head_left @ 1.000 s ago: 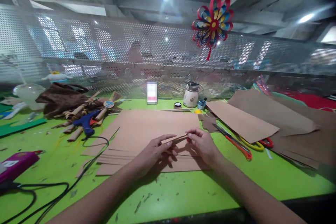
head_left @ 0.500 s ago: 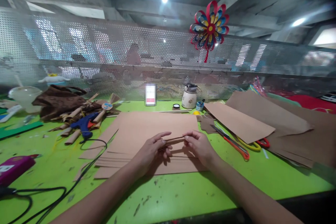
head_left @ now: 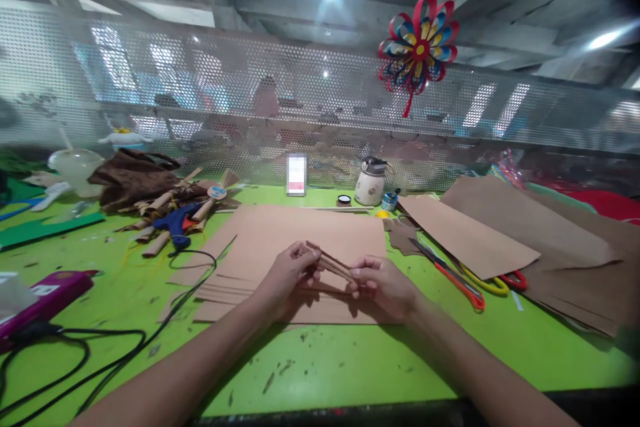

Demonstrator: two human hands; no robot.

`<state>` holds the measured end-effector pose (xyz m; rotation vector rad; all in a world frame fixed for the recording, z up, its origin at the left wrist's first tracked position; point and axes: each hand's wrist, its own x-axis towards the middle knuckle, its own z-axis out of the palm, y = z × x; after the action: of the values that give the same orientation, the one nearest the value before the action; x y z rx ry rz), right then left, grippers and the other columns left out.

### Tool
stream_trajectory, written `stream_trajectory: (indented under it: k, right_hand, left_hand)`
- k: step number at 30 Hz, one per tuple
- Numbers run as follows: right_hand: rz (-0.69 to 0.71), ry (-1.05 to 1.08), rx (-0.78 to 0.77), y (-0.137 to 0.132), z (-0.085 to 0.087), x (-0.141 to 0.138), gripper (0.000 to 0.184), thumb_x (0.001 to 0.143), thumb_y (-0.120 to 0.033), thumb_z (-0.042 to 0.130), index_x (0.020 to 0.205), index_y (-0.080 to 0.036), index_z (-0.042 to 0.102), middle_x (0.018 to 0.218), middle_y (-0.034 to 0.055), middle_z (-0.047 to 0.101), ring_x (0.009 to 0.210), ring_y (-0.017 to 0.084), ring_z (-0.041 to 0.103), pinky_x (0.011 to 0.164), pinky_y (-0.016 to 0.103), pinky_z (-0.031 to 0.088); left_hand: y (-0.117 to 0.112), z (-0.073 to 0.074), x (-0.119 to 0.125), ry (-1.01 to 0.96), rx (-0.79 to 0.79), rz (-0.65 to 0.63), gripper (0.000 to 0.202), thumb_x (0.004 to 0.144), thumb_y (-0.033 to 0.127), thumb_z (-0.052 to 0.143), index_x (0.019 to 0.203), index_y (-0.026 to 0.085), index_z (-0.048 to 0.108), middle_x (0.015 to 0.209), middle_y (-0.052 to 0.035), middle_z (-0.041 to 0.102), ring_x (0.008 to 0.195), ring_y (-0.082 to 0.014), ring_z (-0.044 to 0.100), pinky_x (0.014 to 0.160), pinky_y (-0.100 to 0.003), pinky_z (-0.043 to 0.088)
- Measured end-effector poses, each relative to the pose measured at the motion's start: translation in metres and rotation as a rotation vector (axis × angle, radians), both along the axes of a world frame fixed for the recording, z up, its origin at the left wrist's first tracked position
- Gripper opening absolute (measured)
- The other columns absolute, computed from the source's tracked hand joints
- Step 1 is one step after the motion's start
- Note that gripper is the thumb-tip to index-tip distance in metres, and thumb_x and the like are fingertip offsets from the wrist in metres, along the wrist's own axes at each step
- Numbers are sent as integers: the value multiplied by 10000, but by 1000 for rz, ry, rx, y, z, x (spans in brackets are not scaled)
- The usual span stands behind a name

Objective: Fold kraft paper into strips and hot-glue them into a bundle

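Observation:
Between my two hands is a thin bundle of folded brown paper strips [head_left: 331, 264], tilted down toward the right. My left hand [head_left: 291, 275] pinches its upper left end, and my right hand [head_left: 385, 282] pinches the lower right end. Below them lie several overlapping sheets of brown kraft paper [head_left: 280, 227] on the green table [head_left: 300, 373]. How many strips are in the bundle I cannot make out.
On the left are a blue glue gun [head_left: 173, 223] on rolled paper tubes, a brown cloth bag [head_left: 127, 180] and a purple box [head_left: 50, 300] with black cables. Scissors [head_left: 453, 277] and large paper sheets [head_left: 530, 213] lie right. A white bottle [head_left: 370, 183] stands behind.
The strip bundle has turned from nearly level to sloping down rightward, its left end raised by my left hand. The whole view has shifted slightly, moving things rightward in the picture.

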<state>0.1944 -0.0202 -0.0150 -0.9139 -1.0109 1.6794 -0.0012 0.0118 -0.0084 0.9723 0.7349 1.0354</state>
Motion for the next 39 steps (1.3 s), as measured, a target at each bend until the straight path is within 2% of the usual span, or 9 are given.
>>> stream_trajectory:
  k: [7,14,19,22,26,29,32,35,39]
  right_hand:
    - [9,8,-1,-7,2,-9,240,634,-247,776,687,-136,571,586,2,615,525,124,587,554,272,457]
    - [57,15,7,-9,3,-10,237,673,-279,757,729,-135,577,636,27,644,561,121,591,571,261,458]
    - [152,29,-44,-11,-3,-13,258,693,-303,739,779,-135,563,621,38,652,553,132,608,613,305,488]
    - [191,17,-64,-11,-9,-15,268,713,-319,721,822,-138,558,637,44,657,566,139,623,639,330,502]
    - [235,-74,-22,-11,-12,-17,287,722,-360,705,793,-115,572,617,42,634,495,118,589,532,271,487]
    - [183,-197,-1,-11,-8,-17,312,723,-406,693,712,-121,566,558,8,589,426,79,525,411,186,388]
    - [88,-358,42,-12,-1,-16,326,722,-448,677,698,-142,568,429,-42,507,347,63,426,349,167,253]
    - [-1,-422,176,-12,7,-13,302,736,-433,660,698,-141,593,445,-45,501,380,66,405,396,194,291]
    - [-122,-446,313,-10,12,-10,275,758,-404,636,701,-141,577,547,-34,512,477,80,429,482,218,349]
  left_hand:
    - [0,-1,0,-104,-47,-40,243,709,276,715,832,124,571,645,8,560,480,-43,470,435,-152,351]
    - [-7,4,2,-155,-124,-171,337,733,232,700,1032,122,591,700,-32,610,598,-114,576,579,-241,465]
    - [-9,4,4,-193,-154,-288,274,776,310,648,963,120,588,745,-88,647,662,-216,639,669,-421,518]
    - [-9,4,5,-191,-141,-298,247,805,336,609,903,110,596,784,-99,651,660,-199,635,679,-400,519]
    - [-9,3,5,-165,-109,-299,266,829,358,569,835,93,604,823,-115,651,685,-198,636,703,-388,517]
    - [-8,2,3,-112,-111,-328,301,844,391,535,808,97,588,756,-110,647,662,-212,639,688,-405,518]
    - [-6,0,1,-58,-106,-273,261,833,380,559,831,118,558,758,-94,652,661,-189,638,662,-348,518]
    - [-6,1,0,-10,-105,-246,244,830,379,568,876,146,513,760,-79,653,668,-182,643,632,-319,516]
    - [-9,3,2,23,-133,-334,256,844,406,538,884,162,471,742,-68,641,660,-198,653,599,-335,519]
